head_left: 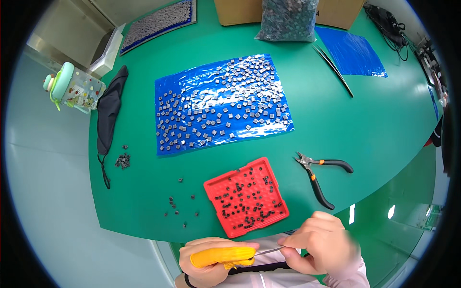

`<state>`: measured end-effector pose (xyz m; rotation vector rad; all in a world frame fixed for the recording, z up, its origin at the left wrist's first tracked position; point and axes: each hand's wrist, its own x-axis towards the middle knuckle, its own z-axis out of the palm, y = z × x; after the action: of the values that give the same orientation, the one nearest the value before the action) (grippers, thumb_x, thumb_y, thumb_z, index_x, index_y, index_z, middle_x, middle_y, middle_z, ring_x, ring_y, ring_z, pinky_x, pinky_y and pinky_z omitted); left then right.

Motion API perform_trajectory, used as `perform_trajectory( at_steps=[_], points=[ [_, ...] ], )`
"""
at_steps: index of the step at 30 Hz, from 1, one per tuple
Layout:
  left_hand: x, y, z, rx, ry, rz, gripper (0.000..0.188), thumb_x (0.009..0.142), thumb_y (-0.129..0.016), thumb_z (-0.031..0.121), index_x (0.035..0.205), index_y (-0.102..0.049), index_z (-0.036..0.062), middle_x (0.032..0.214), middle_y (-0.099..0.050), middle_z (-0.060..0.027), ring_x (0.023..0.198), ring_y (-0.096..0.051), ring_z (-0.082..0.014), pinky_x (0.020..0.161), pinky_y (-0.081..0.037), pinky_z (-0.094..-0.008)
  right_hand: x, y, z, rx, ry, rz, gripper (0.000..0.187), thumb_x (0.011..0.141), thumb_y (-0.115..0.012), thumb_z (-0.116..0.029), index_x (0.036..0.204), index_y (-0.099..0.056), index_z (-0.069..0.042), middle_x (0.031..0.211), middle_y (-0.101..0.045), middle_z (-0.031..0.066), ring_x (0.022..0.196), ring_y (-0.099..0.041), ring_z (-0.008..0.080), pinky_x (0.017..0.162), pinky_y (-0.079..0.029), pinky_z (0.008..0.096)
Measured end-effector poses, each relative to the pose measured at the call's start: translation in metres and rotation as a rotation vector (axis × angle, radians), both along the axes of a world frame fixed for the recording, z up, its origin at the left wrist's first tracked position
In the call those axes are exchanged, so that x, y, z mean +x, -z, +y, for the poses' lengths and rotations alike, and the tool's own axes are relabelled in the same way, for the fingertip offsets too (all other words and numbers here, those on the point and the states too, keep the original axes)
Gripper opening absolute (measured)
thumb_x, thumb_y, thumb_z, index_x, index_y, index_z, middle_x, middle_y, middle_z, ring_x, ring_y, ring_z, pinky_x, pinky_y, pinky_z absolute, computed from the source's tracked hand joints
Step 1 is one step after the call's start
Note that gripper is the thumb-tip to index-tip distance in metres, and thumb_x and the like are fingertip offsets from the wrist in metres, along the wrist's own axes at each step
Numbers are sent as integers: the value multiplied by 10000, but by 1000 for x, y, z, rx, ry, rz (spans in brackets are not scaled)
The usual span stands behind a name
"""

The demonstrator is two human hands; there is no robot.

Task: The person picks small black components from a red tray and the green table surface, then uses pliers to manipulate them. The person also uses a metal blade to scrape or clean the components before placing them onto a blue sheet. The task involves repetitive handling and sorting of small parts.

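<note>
The green surface [384,120] fills most of the frame. At center lies a blue sheet [175,86] bearing scattered grey square pieces. A red tray [259,226] holding small black parts sits at lower center, directly above the hands; cutting pliers [313,178], jaws parted, lie to its right. Tweezers [336,72] lie at upper right. A plastic bag [289,19] and cardboard boxes [240,12] are cut off by the upper edge. The right hand [319,242], lower right, pinches a slim grey tool [271,250], straight and narrow, its tip meeting the yellow finger cover [223,256] on the left hand [209,264]. The left fingers are curled; what they grip cannot be determined.
</note>
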<state>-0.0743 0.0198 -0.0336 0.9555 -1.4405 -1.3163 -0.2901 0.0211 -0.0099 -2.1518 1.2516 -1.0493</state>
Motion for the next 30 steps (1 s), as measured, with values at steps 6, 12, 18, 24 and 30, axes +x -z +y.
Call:
perform_trajectory(
  at_steps=[6,12,18,24,30],
  points=[
    [-2,-7,-3,-77,14,-125,204,839,-615,115,847,-667,-82,814,-691,-199,660,-659,-249,576,-516,-288,-4,-4,-1,96,-47,-53,159,702,-689,-1,822,-587,-25,710,-685,24,464,-530,134,426,-355,263],
    [-2,-3,-3,-145,32,-121,174,833,-610,97,817,-669,-66,799,-689,-195,658,-660,-257,566,-520,-297,-3,-7,2,198,-35,-137,131,726,-688,-11,814,-593,-23,700,-681,32,470,-538,144,434,-388,263],
    [-5,-3,-1,-152,0,-124,179,839,-611,103,805,-667,-63,788,-689,-193,649,-658,-259,557,-519,-298,-8,-9,3,399,-72,-203,96,771,-686,-38,829,-611,-37,710,-673,30,478,-535,123,438,-408,241],
    [-6,-2,-4,-202,20,-107,188,844,-618,112,796,-664,-63,782,-688,-195,637,-655,-260,551,-518,-296,-13,-11,4,611,-97,-255,87,816,-679,-72,856,-607,-43,740,-677,19,490,-534,96,439,-416,224],
    [-6,2,-2,-206,29,-54,199,841,-630,114,786,-659,-74,782,-686,-200,627,-656,-256,539,-521,-289,-13,-14,4,718,-82,-310,88,840,-669,-87,877,-603,-44,746,-679,16,517,-571,87,447,-426,222]
  ],
)
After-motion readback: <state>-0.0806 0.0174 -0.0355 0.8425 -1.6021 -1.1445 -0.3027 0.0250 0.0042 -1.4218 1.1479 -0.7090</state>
